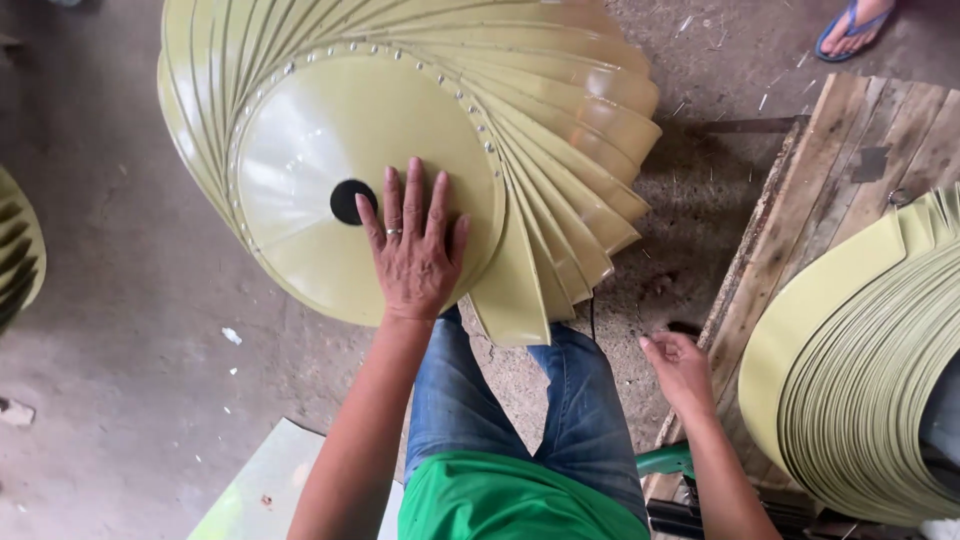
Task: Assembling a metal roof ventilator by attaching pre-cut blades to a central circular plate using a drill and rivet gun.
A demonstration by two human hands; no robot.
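Left hand (pixel 415 250) pressed flat, fingers spread, on round disc (pixel 330 180) of olive vaned ventilator (pixel 560 130); right hand (pixel 682 368) loosely curled, gripping nothing, near wooden pallet (pixel 800 190) stacked with curved blades (pixel 860 380).

Workshop, concrete floor (pixel 120 330), stacked metal blades (pixel 870 400)

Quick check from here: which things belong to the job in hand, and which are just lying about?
In hand:
- left hand flat on the round disc of the vaned drum
- right hand by the wooden pallet
- stacked curved blades

Lying about:
- pale sheet
- white scrap
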